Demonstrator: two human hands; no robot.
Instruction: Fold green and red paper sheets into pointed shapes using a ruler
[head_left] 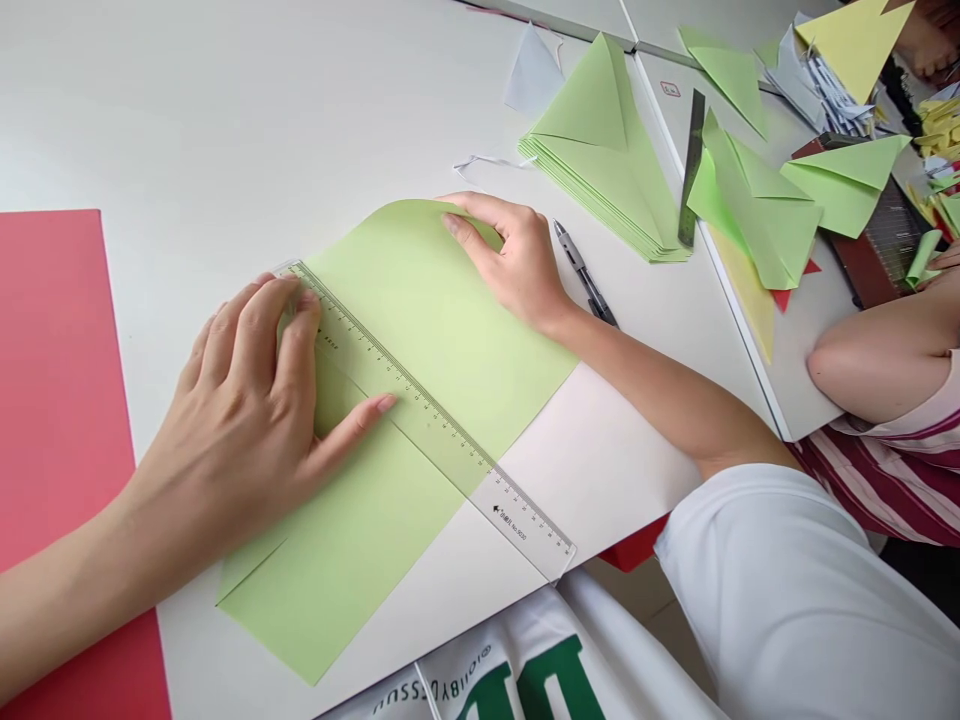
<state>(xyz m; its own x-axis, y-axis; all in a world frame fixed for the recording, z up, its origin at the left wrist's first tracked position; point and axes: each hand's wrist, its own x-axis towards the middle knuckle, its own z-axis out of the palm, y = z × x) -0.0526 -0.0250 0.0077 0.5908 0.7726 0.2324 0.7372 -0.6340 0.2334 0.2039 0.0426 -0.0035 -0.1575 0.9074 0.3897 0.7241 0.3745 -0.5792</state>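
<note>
A sheet of light green paper (442, 320) lies aslant on the white table in front of me. Across it runs a clear plastic ruler (450, 440), its lower right end reaching past the paper toward the table edge. My left hand (255, 390) presses on the ruler's upper left part, fingertips near its end and thumb stretched along it. At the far edge of the sheet, my right hand (510, 250) pinches the paper between thumb and fingers, and that edge curls up off the table. A crease shows at the sheet's lower left.
A stack of folded green paper (600, 160) sits beyond my right hand, near a pen (581, 265) and a dark ruler (691, 170). Red paper (60, 400) lies at left. At right, another person's arm (885, 350) rests by a paper cutter (874, 250) and loose folded green pieces (765, 210).
</note>
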